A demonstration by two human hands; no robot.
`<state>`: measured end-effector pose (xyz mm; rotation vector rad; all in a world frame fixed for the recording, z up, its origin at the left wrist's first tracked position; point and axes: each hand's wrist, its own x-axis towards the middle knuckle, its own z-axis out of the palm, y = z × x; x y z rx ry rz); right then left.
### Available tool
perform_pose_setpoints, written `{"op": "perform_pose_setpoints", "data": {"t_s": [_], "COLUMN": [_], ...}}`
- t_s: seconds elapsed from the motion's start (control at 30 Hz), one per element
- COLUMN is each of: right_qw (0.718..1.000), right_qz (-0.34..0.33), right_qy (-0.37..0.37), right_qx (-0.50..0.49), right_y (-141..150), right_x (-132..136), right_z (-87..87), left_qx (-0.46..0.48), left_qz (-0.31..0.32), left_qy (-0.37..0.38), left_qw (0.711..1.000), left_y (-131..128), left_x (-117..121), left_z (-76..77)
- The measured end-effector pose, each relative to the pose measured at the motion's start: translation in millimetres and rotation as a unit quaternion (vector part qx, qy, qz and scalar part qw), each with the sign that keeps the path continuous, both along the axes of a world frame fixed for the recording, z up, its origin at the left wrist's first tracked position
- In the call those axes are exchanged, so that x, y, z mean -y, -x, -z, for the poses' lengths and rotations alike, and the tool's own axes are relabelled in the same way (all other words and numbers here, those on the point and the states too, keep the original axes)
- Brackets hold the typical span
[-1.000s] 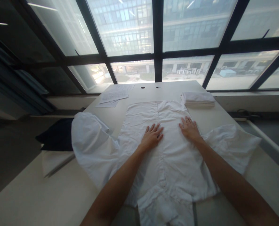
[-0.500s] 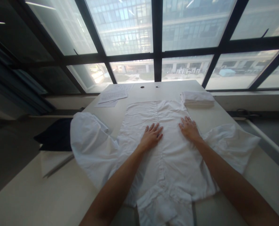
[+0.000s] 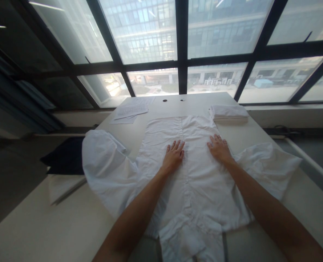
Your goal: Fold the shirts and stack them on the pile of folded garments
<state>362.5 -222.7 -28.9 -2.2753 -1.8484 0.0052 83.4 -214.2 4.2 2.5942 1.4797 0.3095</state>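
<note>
A white shirt [image 3: 205, 185] lies spread over the table, its front seam running down the middle and its collar end nearest me. Its left sleeve bulges out toward the table's left side; the other sleeve lies crumpled on the right. My left hand [image 3: 173, 156] rests on the fabric just left of the seam, fingers apart. On the right half of the shirt, my right hand [image 3: 218, 148] lies palm down with its fingers spread. Neither hand grips the cloth. Wrinkles show across the far end of the shirt.
At the far right of the white table [image 3: 199, 103] sits a stack of folded white cloth [image 3: 229, 113]. Printed sheets of paper [image 3: 131, 109] lie at the far left. Dark folded fabric [image 3: 64, 156] is beside the left sleeve. Large windows stand behind the table.
My left hand has shifted slightly away from the seam, up and to the left. My right hand and the shirt look nearly the same.
</note>
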Motion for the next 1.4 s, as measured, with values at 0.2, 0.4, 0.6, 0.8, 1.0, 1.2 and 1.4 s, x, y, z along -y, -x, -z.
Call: {"op": "perform_pose_setpoints", "data": {"t_s": [0.2, 0.4, 0.6, 0.8, 1.0, 1.2, 1.4], "right_qw": [1.0, 1.0, 1.0, 1.0, 0.999, 0.998, 0.998], "right_qz": [0.002, 0.002, 0.0, -0.002, -0.003, -0.002, -0.001], "right_qy": [0.001, 0.002, -0.006, -0.011, -0.02, -0.023, -0.018], "right_qx": [0.001, -0.006, -0.017, -0.029, -0.041, -0.051, -0.052], "right_y": [0, 0, 1, 1, 3, 6, 6], "right_x": [0, -1, 1, 1, 3, 7, 6], "right_z": [0.9, 0.8, -0.6, -0.7, -4.9, -12.0, -13.0], "left_qx": [-0.039, -0.056, -0.075, -0.101, -0.129, -0.148, -0.135], "left_qz": [-0.101, -0.082, -0.058, -0.084, -0.197, -0.206, -0.156], "left_qy": [-0.026, -0.012, -0.007, -0.014, 0.011, 0.026, 0.041], "left_qw": [0.994, 0.995, 0.995, 0.991, 0.972, 0.967, 0.978], "left_y": [0, 3, 6, 41, 85, 91, 58], "left_x": [3, 2, 0, -29, -65, -74, -72], "left_z": [2.1, 1.7, 2.5, -1.0, -7.6, -9.3, -15.5]}}
